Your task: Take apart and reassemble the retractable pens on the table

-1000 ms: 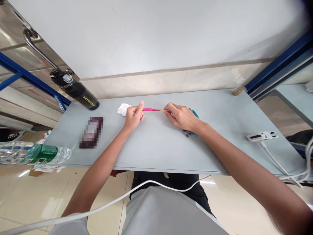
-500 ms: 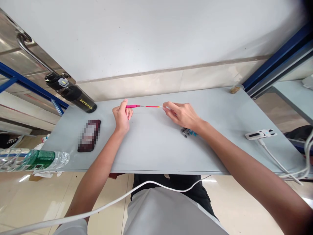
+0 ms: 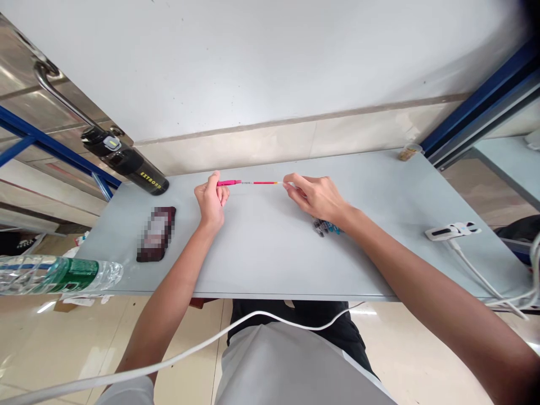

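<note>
My left hand is closed around a pink pen barrel, with the thumb lying along its top. A pen refill with red ink and a short yellow section stretches level from the barrel's right end. A greyish, coiled-looking section, perhaps a spring, shows between the barrel and the red ink. My right hand pinches the refill's clear far end between thumb and fingertips. On the table under my right wrist lie several small grey and blue pen-like pieces, partly hidden by the hand.
On the grey table are a dark phone, a black bottle, a clear water bottle, a small tub and a white clip-like device with a cable. A white cable crosses before my body.
My right hand and the refill have shifted slightly right, so a little more of the greyish section shows beyond the barrel. My left hand stays almost still.
</note>
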